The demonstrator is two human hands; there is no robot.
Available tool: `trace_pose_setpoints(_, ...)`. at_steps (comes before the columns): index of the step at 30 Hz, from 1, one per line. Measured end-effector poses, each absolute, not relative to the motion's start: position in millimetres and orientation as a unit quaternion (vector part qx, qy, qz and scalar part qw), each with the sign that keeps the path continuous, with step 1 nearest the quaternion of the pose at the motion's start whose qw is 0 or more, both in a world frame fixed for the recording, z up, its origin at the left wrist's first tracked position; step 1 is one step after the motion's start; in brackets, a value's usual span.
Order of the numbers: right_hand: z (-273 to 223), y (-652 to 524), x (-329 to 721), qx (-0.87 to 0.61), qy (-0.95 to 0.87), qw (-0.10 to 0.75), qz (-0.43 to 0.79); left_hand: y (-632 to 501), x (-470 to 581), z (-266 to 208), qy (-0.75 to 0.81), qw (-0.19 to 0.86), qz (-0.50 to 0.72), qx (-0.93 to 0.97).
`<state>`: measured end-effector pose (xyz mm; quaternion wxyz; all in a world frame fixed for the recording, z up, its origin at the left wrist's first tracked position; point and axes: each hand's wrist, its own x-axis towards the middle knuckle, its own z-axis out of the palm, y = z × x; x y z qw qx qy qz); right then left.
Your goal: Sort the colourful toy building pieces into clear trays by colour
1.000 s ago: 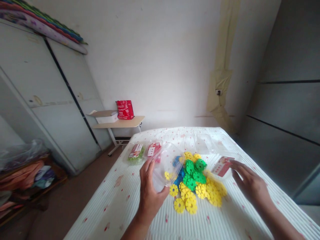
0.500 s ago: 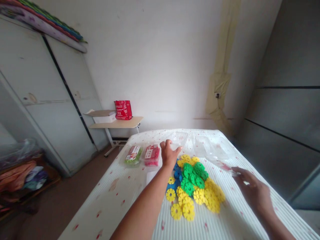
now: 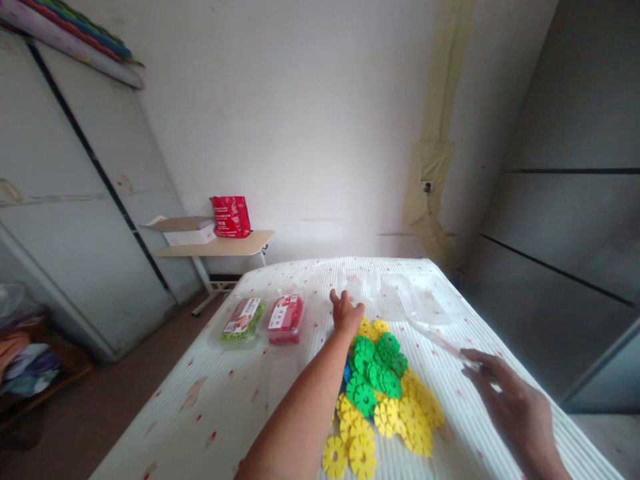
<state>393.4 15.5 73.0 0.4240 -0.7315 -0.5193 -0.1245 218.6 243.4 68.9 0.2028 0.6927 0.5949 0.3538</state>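
Observation:
My left hand (image 3: 346, 313) reaches over the far edge of a pile of flower-shaped plastic discs, thumb and fingers apart. Just beyond its fingertips a clear plastic box (image 3: 357, 281) lies on the table; whether they touch it I cannot tell. My right hand (image 3: 513, 393) pinches the near edge of another clear plastic container (image 3: 435, 300), seemingly opened out flat, at the right of the pile. Between my hands lie overlapping green discs (image 3: 375, 370), yellow discs (image 3: 417, 420) and a few blue discs (image 3: 347, 375), the blue ones partly behind my left forearm.
Left of my left hand sit a closed clear box of green pieces (image 3: 245, 319) and one of red pieces (image 3: 286, 320), both labelled. A pale flat sheet (image 3: 281, 381) lies nearer me. A side table (image 3: 240, 245) holds a red bag (image 3: 231, 217) and a white box (image 3: 190, 233).
The view has turned slightly right. The clear box near my left hand, tilted before, now looks flatter beyond the fingers. My right hand keeps its pinch on the container's edge.

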Motion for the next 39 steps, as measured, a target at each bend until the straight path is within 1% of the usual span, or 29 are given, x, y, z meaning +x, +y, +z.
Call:
trace_pose_setpoints(10,76,14,389,-0.731,-0.526,0.417,-0.123,247,216,64,0.569,0.196,0.321,0.731)
trace_pose_setpoints(29,81,13,386,-0.733,-0.511,0.442,-0.078,243,204,68,0.544,0.171,0.282,0.772)
trace_pose_setpoints(39,83,13,383,-0.732,-0.507,0.450,-0.069,243,203,74,0.540,0.142,0.221,0.800)
